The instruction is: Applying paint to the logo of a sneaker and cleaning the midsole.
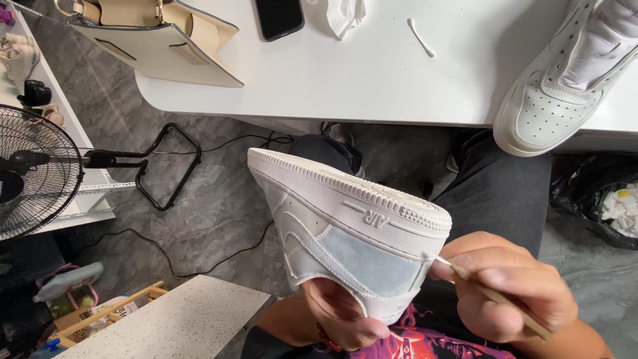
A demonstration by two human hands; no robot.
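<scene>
A white low-top sneaker (345, 226) with pale blue-grey side panels is held on its side over my lap, sole edge turned upward. My left hand (342, 312) is inside the shoe's opening, holding it from below. My right hand (505, 286) pinches a thin wooden stick (498, 296) whose cotton tip touches the midsole edge near the heel. A second white sneaker (565, 73) lies on the white table (372, 73) at the upper right.
On the table are a black phone (279, 16), a crumpled tissue (342, 14), a cotton swab (421, 36) and a cream handbag (156, 40). A black fan (30, 169) stands left. A speckled stool top (173, 319) is lower left, and a black rubbish bag (601, 199) right.
</scene>
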